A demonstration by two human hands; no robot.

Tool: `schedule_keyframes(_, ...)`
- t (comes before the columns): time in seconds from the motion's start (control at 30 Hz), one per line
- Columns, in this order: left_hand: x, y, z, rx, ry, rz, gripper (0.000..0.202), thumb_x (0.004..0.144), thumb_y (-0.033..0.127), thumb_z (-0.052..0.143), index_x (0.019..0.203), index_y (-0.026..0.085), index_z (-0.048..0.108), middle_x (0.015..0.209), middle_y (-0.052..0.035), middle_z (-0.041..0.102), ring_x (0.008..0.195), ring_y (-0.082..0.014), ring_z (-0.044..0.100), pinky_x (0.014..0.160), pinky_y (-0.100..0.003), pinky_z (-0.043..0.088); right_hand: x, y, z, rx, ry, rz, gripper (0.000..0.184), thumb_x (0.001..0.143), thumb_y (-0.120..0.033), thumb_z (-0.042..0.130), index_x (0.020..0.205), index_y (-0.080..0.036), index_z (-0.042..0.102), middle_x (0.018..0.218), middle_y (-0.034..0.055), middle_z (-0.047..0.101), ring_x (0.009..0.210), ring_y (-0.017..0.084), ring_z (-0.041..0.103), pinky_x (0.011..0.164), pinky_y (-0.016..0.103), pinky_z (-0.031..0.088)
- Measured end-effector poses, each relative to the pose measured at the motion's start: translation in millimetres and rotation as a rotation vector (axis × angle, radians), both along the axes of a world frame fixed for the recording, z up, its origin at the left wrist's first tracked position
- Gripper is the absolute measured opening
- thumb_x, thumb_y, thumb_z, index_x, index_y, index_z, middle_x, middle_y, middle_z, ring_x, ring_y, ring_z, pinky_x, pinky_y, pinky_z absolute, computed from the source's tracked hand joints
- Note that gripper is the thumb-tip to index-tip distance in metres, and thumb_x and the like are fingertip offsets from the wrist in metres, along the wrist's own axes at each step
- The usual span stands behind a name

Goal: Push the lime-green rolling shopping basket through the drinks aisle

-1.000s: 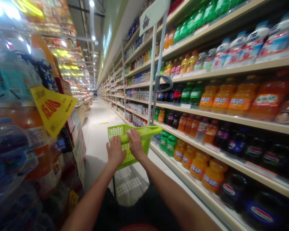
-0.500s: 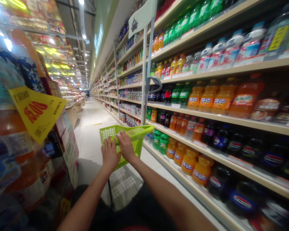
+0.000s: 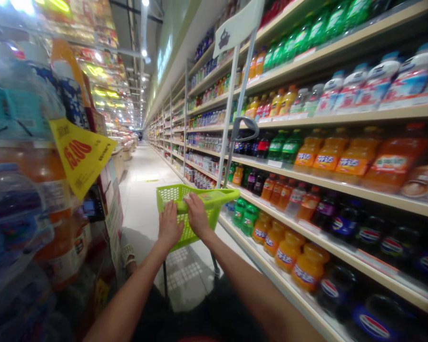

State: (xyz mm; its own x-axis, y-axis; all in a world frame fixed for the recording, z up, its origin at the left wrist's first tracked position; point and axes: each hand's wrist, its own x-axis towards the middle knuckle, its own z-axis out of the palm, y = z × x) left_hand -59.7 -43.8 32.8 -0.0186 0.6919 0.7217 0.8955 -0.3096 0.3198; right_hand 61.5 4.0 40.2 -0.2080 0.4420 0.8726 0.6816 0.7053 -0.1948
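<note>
Ahead of me stands a green plastic shopping cart (image 3: 192,232) with perforated basket walls and dark legs. My left hand (image 3: 170,223) is closed over its near rim, fingers curled on the handle edge. Just to the right, my right hand (image 3: 197,213) grips the same rim. Between the hands a short stretch of the green rim shows. The part of the basket floor behind my hands is hidden. A tall pale pole with a grey hook and a sign panel (image 3: 237,31) rises behind the cart's right side.
Along the right run shelves (image 3: 342,178) of bottled drinks, with orange soda bottles (image 3: 308,268) low down. Stacked bottles (image 3: 57,213) and a yellow price tag (image 3: 80,156) crowd the left. The pale floor (image 3: 135,171) stretches ahead. A sandaled foot (image 3: 128,256) shows lower left.
The view has swung slightly left, so the cart, shelves and price tag sit further right in the picture. A foot has come into view at lower left. Both hands stay on the cart.
</note>
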Motion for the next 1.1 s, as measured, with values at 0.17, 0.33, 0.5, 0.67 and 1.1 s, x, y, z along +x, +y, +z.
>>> schedule_keyframes(0.17,-6,-4,5.4,-0.097,-0.002,0.014,0.064,0.071,0.016,0.053,0.131,0.008,0.032,0.141,-0.0194,0.035,0.132,-0.0272,0.029,0.104,-0.048,0.031,3,3,0.0,0.028,-0.010,0.012,0.040,0.083,-0.008,0.034,0.116,-0.015,0.057,0.129,0.0130,0.050,0.127,0.022,0.037,0.104,0.045,0.031)
schedule_keyframes(0.33,-7,-7,5.5,-0.151,0.025,0.033,0.068,0.071,0.015,0.053,0.134,0.010,0.028,0.144,-0.0181,0.030,0.134,-0.0267,0.024,0.105,-0.049,0.027,16,12,1.3,0.000,0.088,-0.069,0.040,0.082,-0.007,0.035,0.114,-0.015,0.057,0.128,0.0140,0.050,0.126,0.024,0.038,0.103,0.049,0.031)
schedule_keyframes(0.5,-8,-7,4.1,-0.151,0.052,0.008,0.072,0.069,0.013,0.053,0.136,0.010,0.026,0.144,-0.0178,0.029,0.135,-0.0265,0.023,0.104,-0.049,0.028,-16,-8,-3.1,0.053,0.040,0.063,0.039,0.083,-0.008,0.034,0.113,-0.014,0.058,0.130,0.0129,0.049,0.128,0.020,0.035,0.104,0.042,0.033)
schedule_keyframes(0.67,-23,0,7.6,-0.153,0.001,-0.029,0.071,0.071,0.015,0.053,0.136,0.013,0.025,0.144,-0.0170,0.030,0.134,-0.0263,0.025,0.104,-0.051,0.027,-12,-8,-2.9,0.056,-0.014,0.048,0.042,0.083,-0.007,0.034,0.117,-0.017,0.056,0.131,0.0109,0.048,0.128,0.021,0.035,0.105,0.043,0.030)
schedule_keyframes(1.1,-19,2,12.4,-0.193,-0.025,-0.053,0.066,0.070,0.016,0.054,0.132,0.016,0.032,0.137,-0.0134,0.042,0.127,-0.0252,0.038,0.103,-0.047,0.032,31,29,-5.7,-0.019,0.132,-0.020,0.040,0.080,-0.009,0.037,0.115,-0.017,0.056,0.130,0.0112,0.047,0.126,0.022,0.036,0.105,0.045,0.028)
